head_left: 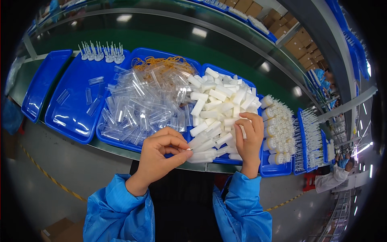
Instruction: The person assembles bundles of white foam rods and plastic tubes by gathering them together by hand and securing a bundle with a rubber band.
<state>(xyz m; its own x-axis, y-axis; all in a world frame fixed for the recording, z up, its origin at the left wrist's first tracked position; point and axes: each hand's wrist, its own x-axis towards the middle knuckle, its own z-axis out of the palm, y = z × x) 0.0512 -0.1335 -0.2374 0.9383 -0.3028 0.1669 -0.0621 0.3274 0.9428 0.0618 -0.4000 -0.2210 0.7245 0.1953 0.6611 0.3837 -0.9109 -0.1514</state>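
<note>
In front of me, my left hand (163, 151) is closed, thumb and fingertips pinching a small white piece (189, 149) that shows only as a tip. Just beyond those fingertips lie several frosted, translucent sleeves (201, 155) at the near edge of a tray. My right hand (249, 139) hovers over the near right side of a heap of white foam-like blocks (217, 95). Its fingers are curved, with a gap to the thumb, and I see nothing held between them. Left of the blocks, clear plastic tubes (135, 105) fill another blue tray (100, 135).
Orange rubber bands (161, 62) lie behind the tubes. At the left, a blue tray (74, 101) holds a few tubes and white stemmed parts (100, 52). Bundled white pieces (278, 129) and thin spiky parts (310, 137) stand in trays to the right. A green conveyor (133, 32) runs behind.
</note>
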